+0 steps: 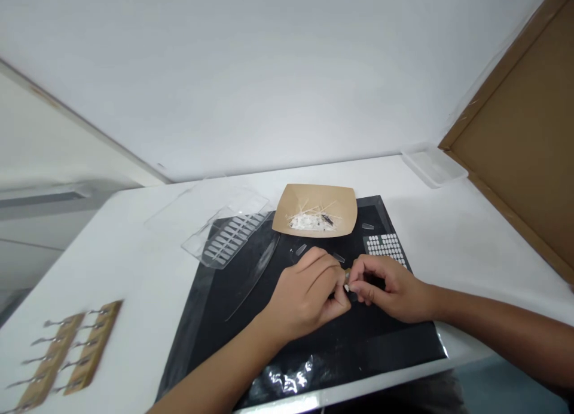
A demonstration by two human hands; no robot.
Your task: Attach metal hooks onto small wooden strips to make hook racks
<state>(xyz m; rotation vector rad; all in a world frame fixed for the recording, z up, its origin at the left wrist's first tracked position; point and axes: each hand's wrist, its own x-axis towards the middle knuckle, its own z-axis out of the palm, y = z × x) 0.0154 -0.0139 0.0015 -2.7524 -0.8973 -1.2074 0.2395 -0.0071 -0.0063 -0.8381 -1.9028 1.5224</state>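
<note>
Over the black mat (pixel 359 348), my left hand (pixel 307 291) and my right hand (pixel 388 287) meet with their fingertips almost touching. My left hand is closed, its fingers curled, and what it holds is hidden. A tiny white piece (pixel 346 288) shows at the fingertips, where my right thumb and index finger pinch. Just beyond my right hand lies a sheet of small white tabs (pixel 386 245). Loose clear nail tips (pixel 301 250) are scattered on the mat past my hands.
A brown paper tray (pixel 283 214) holds white scraps and thin sticks. Left of it rests a clear case of nail tips (pixel 233 239), and a curved dark strip (pixel 258 270) lies nearby. Wooden bars with metal clips (pixel 96 345) are at left, a plastic tub (pixel 434 166) back right.
</note>
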